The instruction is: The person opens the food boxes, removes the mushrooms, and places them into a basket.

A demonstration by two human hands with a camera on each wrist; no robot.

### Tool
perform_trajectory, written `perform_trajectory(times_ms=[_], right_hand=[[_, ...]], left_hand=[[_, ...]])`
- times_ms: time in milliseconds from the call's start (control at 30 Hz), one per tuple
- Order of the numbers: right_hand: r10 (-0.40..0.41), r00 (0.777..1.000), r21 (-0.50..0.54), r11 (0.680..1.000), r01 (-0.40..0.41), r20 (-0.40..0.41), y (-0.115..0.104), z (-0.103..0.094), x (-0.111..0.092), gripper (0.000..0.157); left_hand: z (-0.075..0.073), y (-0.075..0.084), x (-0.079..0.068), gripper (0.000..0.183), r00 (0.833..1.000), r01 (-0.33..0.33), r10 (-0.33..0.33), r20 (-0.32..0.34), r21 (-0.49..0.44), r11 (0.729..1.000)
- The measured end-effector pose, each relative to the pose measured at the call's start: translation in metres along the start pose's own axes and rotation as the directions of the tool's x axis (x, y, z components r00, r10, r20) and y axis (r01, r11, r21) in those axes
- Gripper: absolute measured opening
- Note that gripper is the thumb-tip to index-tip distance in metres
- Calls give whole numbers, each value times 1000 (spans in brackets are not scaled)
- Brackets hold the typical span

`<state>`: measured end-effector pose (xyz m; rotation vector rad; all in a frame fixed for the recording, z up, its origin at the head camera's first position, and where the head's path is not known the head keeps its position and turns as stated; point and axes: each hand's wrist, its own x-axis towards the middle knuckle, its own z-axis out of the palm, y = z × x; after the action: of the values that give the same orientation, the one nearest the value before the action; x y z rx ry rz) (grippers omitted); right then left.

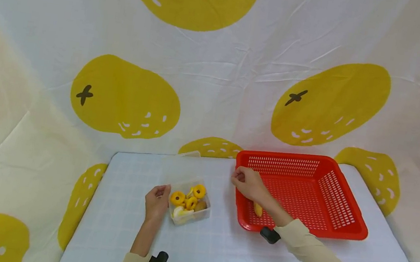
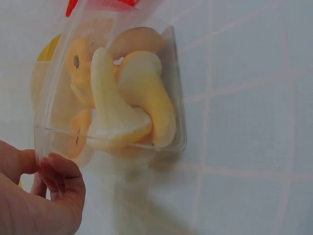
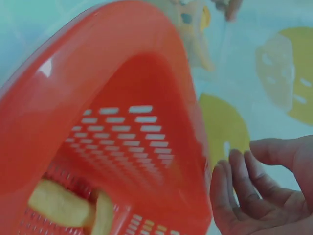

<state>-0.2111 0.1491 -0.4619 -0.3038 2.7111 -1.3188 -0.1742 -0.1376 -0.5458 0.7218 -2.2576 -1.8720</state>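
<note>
A clear plastic box (image 1: 202, 215) stands on the table, its translucent lid (image 1: 180, 163) lying back towards the wall. Inside are yellow rings (image 1: 199, 190), a brown oval piece (image 1: 200, 205) and pale yellow, mushroom-shaped pieces (image 2: 110, 107). My left hand (image 1: 157, 202) pinches the box's rim between thumb and fingers. Over the left rim of a red basket (image 1: 345, 205) is my right hand (image 1: 251, 184). In the right wrist view its fingers are loosely bent beside the basket's outer wall, with nothing between them. Yellow elongated pieces (image 3: 61, 203) lie in a corner of the basket.
A table (image 1: 122, 226) with a pale checked cover carries both containers, the basket at its back right. Behind it hangs a white cloth (image 1: 216, 91) printed with large yellow fruit shapes. Tabletop lies between the box and the basket.
</note>
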Motion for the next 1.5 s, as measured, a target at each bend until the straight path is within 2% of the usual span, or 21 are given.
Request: perform_trajectory(times_ms=[233,367,500,633,833,1033,1233,1333,1500], right_hand=[[-90,995,52,995,88,45,-12,22,8,8],[-181,980,58,983,177,79,-17,34,12,7],[-228,965,58,973,222,134,-22,47,17,8],[-250,945,66,968,242,212,-26,59,19,13],[-290,901,83,957,278,323,-30,76,20,18],[-277,868,32,957,290,411,-31,90,21,22],[-268,860,-80,940,333,435,-28,100,20,24],[-294,854,-112,921,373,429,-27,102,21,24],[-327,820,-119,897,426,470,-32,98,24,22]], left_hand=[[0,-3,2,33,1000,-8,8,-6,-5,1000],[0,-3,3,33,1000,-16,16,-2,-10,1000],[0,-3,3,34,1000,-19,19,-1,-12,1000],[1,-4,4,33,1000,-23,23,-7,-3,1000],[1,-5,4,32,1000,-24,24,-7,0,1000],[1,-5,4,33,1000,-25,25,-10,-10,1000],[1,-5,3,34,999,-33,32,-15,-15,999],[1,-5,2,33,999,-36,36,-22,-20,999],[2,-5,2,31,999,-39,38,-31,-27,999]])
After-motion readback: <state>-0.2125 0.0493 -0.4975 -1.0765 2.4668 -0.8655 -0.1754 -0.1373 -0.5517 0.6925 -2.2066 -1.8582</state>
